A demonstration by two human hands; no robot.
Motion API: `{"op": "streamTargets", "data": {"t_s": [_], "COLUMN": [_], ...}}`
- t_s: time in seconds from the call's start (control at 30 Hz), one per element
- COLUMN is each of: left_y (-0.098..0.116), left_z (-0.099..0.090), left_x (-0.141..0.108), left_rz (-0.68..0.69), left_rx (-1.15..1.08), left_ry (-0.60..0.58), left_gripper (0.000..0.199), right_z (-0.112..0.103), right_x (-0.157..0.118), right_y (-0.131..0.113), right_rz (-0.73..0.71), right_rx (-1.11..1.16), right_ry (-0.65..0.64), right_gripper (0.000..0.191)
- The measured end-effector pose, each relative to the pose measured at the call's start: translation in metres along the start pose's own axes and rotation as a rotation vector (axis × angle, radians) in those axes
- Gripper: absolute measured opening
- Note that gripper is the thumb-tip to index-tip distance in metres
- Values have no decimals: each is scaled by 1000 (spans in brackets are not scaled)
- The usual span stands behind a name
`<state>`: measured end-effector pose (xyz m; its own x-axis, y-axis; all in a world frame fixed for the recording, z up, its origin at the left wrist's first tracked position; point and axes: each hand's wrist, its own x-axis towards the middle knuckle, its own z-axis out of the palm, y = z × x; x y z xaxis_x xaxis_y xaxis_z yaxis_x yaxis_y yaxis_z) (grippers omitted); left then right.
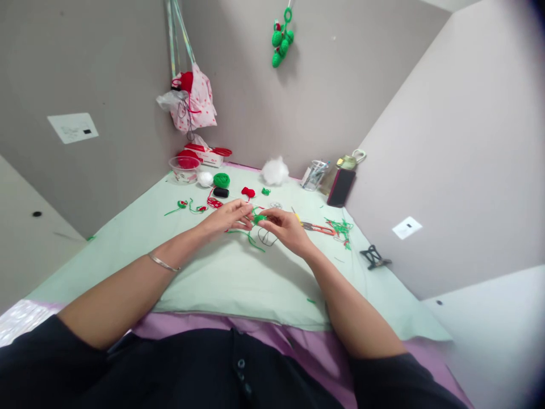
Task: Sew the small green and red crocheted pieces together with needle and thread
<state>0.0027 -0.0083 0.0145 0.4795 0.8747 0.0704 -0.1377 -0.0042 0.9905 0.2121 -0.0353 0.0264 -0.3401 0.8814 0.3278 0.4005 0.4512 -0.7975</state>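
Over the middle of the table, my two hands meet at a small green crocheted piece (259,218). My right hand (290,228) pinches it between thumb and fingers from the right. From the left, my left hand (227,218) has its fingertips pressed together beside the piece; what is between them is too small to tell. A loose green yarn tail (254,243) trails below the hands. Just under the fingers lies a thin dark loop of cord (267,237).
Behind my hands lie a green yarn ball (221,180), a white ball (205,179), a black spool (221,193), red yarn (248,192) and white stuffing (275,171). Orange-handled scissors (319,228) and yarn scraps (342,228) lie right. A phone (341,187) leans farther back.
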Motion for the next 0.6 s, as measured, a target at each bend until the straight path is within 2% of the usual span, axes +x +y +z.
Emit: {"op": "streamTargets", "data": {"t_s": [0.07,0.13,0.3,0.4,0.6], "left_y": [1,1,-2,-1,1], "left_z": [3,4,-5,-9,-7], "left_x": [-2,-2,2,4,3], "left_rz": [-46,-56,-77,-87,-106], "left_rx": [-20,-61,-183,-202,-247], "left_ry": [-95,-129,-113,-155,-118], "left_gripper": [46,42,35,31,28], "right_z": [2,2,-5,-9,-10], "right_x": [-1,-1,1,3,6], "right_y": [1,1,4,8,13], "right_rz": [-36,-55,-56,-62,-48], "right_rx": [-19,-13,25,-16,-71], "right_ry": [-8,-13,46,131,286], "right_gripper": [34,34,31,23,16]}}
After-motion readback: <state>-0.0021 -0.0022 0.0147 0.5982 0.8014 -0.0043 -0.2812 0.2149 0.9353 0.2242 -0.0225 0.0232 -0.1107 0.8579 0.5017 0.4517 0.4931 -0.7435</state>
